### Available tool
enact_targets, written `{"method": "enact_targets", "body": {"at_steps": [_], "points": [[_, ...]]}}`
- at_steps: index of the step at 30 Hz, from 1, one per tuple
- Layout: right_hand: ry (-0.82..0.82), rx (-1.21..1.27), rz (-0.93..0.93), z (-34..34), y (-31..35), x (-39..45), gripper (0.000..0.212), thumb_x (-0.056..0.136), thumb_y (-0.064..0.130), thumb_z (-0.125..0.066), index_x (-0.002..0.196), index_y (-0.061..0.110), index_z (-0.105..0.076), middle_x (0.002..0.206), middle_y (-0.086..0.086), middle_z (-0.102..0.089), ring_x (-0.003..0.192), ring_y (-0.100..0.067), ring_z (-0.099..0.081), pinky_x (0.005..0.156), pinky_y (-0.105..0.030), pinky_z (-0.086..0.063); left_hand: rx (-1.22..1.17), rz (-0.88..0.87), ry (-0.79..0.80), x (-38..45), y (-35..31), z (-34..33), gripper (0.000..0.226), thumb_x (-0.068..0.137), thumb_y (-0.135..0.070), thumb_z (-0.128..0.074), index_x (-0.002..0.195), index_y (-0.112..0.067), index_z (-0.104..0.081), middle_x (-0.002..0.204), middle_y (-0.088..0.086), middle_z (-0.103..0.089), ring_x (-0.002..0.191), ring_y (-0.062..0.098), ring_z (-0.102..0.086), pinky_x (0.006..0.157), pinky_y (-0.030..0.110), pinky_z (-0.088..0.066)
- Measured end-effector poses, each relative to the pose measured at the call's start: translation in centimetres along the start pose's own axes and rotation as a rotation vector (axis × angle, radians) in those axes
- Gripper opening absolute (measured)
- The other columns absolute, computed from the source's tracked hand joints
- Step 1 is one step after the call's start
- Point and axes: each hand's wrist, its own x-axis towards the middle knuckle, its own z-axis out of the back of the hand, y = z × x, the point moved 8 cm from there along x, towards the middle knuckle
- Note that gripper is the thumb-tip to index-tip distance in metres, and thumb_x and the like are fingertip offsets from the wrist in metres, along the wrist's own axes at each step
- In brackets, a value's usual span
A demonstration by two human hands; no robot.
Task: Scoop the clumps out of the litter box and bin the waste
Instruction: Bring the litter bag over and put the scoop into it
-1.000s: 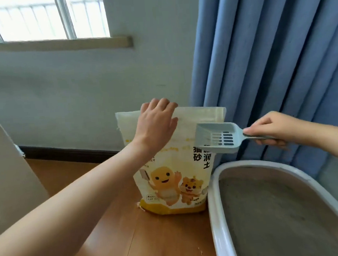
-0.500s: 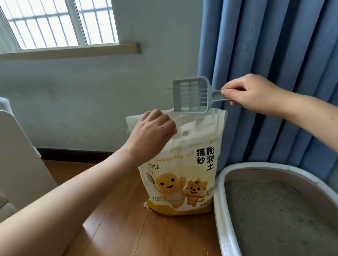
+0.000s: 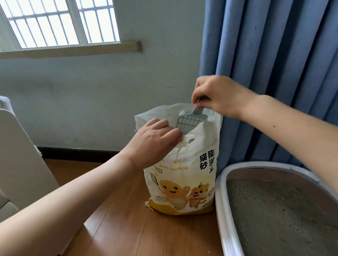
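Note:
A cream and yellow cat litter bag stands upright on the wooden floor against the wall. My left hand grips the front lip of the bag and pulls its mouth apart. My right hand pinches the handle of a grey slotted litter scoop, which points head down into the bag's mouth, its tip hidden behind the front panel. The white-rimmed litter box, filled with grey litter, sits at the lower right beside the bag.
A blue curtain hangs behind the bag and the box. A white appliance or cabinet stands at the left. A barred window is above. A few litter crumbs lie on the floor.
My right hand lifted the scoop from beside the bag to above it, then turned it head down and lowered it into the bag's mouth. My left hand kept hold of the bag's top.

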Motion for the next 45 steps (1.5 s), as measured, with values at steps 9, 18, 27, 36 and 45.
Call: {"method": "enact_targets", "body": {"at_steps": [9,18,27,36,45], "points": [[0.033,0.169,-0.173,-3.6,-2.1,-0.2,0.033,0.097,0.03,-0.053,0.128,0.022,-0.057,0.116,0.005,-0.051,0.089,-0.01,-0.052,0.087,-0.03,-0.043,-0.026,0.048,0.023,-0.2,1.0,-0.4,0.03,0.1,-0.029,-0.041,0.089,-0.011,-0.062,0.077,-0.001,-0.062,0.075,0.024,-0.054,0.075,0.034,-0.045],[-0.118,0.651,-0.589,-6.0,-7.4,-4.9,0.044,0.095,0.037,-0.053,0.138,0.028,-0.046,0.134,-0.001,-0.048,0.124,-0.013,-0.045,0.099,-0.027,-0.033,-0.305,0.534,-0.03,-2.6,7.5,-0.4,0.073,0.079,-0.061,-0.055,0.138,-0.02,-0.041,0.139,0.0,-0.04,0.129,0.014,-0.031,0.106,0.032,-0.027],[-0.132,0.972,-0.746,-9.4,-8.0,-7.6,0.037,0.084,0.015,-0.072,0.118,0.011,-0.059,0.108,-0.004,-0.07,0.099,-0.016,-0.067,0.09,-0.03,-0.053,-1.049,1.202,0.112,-9.3,11.6,-5.6,0.098,0.062,-0.063,-0.077,0.139,-0.016,-0.04,0.127,-0.005,-0.058,0.112,0.005,-0.059,0.087,0.016,-0.046],[-0.313,0.912,-0.9,-9.6,-10.1,-9.3,0.01,0.09,0.016,-0.065,0.094,0.008,-0.069,0.097,-0.007,-0.071,0.093,-0.023,-0.067,0.09,-0.041,-0.054,-1.133,1.304,-0.125,-10.8,12.9,-6.0,0.03,0.094,-0.027,-0.06,0.115,-0.006,-0.064,0.113,0.01,-0.069,0.105,0.022,-0.066,0.093,0.033,-0.052],[-0.133,1.113,-1.147,-12.0,-11.4,-11.5,0.014,0.091,0.005,-0.058,0.099,-0.005,-0.063,0.084,-0.012,-0.066,0.079,-0.026,-0.063,0.067,-0.035,-0.052,-1.027,1.411,0.011,-10.9,12.3,-6.6,0.018,0.089,-0.022,-0.063,0.077,-0.008,-0.064,0.077,0.005,-0.063,0.076,0.021,-0.06,0.069,0.028,-0.051]]}}
